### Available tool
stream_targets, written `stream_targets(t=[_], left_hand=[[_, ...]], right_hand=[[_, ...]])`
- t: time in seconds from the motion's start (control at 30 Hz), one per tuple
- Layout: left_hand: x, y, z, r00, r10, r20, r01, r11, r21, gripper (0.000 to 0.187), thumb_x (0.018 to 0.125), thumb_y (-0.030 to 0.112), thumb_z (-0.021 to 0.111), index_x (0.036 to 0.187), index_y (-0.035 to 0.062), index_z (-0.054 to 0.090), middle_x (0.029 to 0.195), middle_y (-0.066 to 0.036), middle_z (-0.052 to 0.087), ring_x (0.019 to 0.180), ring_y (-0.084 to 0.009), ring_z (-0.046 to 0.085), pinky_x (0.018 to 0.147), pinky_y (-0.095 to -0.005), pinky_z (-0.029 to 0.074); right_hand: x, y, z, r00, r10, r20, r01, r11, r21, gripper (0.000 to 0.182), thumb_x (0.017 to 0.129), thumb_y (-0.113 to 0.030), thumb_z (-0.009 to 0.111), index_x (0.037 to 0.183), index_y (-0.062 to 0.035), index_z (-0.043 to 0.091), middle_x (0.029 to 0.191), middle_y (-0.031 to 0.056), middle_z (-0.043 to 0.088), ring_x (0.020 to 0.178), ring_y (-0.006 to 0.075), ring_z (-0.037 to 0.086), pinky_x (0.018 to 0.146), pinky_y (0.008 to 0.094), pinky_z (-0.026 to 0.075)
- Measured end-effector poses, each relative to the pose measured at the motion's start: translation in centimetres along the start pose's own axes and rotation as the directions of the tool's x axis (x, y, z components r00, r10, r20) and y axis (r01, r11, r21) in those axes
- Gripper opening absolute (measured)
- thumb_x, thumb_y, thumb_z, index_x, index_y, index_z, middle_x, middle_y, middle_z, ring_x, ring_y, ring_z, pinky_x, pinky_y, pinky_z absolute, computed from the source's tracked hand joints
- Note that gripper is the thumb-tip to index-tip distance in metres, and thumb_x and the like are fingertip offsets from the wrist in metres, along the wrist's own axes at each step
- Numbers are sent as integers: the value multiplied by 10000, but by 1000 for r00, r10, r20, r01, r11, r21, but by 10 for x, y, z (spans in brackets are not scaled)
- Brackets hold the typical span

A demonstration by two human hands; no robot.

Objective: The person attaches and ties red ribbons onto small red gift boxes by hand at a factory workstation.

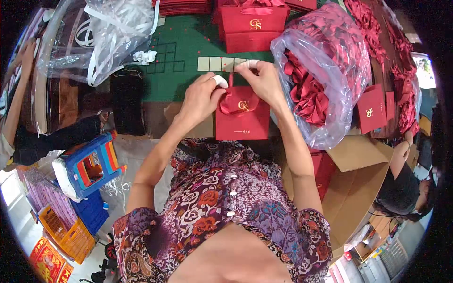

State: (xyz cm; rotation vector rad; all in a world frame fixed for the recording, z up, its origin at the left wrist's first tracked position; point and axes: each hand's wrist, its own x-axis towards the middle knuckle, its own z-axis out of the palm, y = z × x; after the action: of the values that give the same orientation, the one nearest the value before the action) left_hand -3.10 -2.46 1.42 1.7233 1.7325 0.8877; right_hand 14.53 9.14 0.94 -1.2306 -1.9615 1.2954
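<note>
A small red paper gift bag [242, 126] with a gold logo lies in front of me at the near edge of the table. At its top edge is a red ribbon [231, 80], which rises between my two hands. My left hand [200, 96] is closed in a pinch on the ribbon at the bag's upper left. Farther up and to the right, my right hand [265, 82] pinches the ribbon's upper part, its fingertips partly hiding it. White wrapping covers a finger on each hand. Behind the ribbon is a row of pale squares [215, 63] on the green mat.
A clear plastic bag [330, 108] of red ribbons stands close on my right. More red gift bags [255, 28] are at the back. Plastic with white straps [118, 37] lies at the left. An open cardboard box [356, 188] is at my lower right; other people's arms show at both sides.
</note>
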Motion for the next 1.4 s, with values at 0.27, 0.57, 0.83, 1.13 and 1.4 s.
stream_targets(t=[0.27,0.57,0.83,1.13,1.4], left_hand=[[19,-3,13,959,-50,-279,95,984,151,254,860,304,752,890,59,688,681,-85,627,700,-277,630,654,-398,484],[28,-4,31,966,-59,-250,146,928,342,330,778,341,809,739,40,679,636,-74,619,644,-281,630,648,-419,464],[30,24,27,967,-61,-247,45,997,-68,192,840,226,767,844,41,718,683,-106,641,625,-221,631,611,-351,491],[30,34,25,970,1,-244,3,1000,16,146,835,197,772,861,64,718,759,-94,652,789,-250,622,741,-386,483],[6,-18,27,993,-82,-83,6,744,-668,791,822,196,822,1442,-12,376,1357,-201,529,1127,-266,612,973,-382,497]], right_hand=[[-6,-5,-37,991,22,-131,-74,908,-411,275,918,-285,680,989,-27,743,798,148,729,720,245,721,675,349,546],[-9,13,-14,986,-84,-146,22,924,-381,185,879,-207,720,937,-34,690,778,109,706,723,213,702,671,348,528],[-18,2,-16,997,46,54,-63,933,355,152,949,-124,679,1036,-1,700,936,9,697,849,78,623,751,244,502],[-20,-1,-17,999,6,40,-20,932,361,177,947,-125,664,1041,15,718,915,23,713,840,88,628,769,269,513],[-17,-14,-42,995,69,-70,-27,876,481,179,999,-191,633,1052,-28,682,800,-50,604,725,22,503,622,192,384]])
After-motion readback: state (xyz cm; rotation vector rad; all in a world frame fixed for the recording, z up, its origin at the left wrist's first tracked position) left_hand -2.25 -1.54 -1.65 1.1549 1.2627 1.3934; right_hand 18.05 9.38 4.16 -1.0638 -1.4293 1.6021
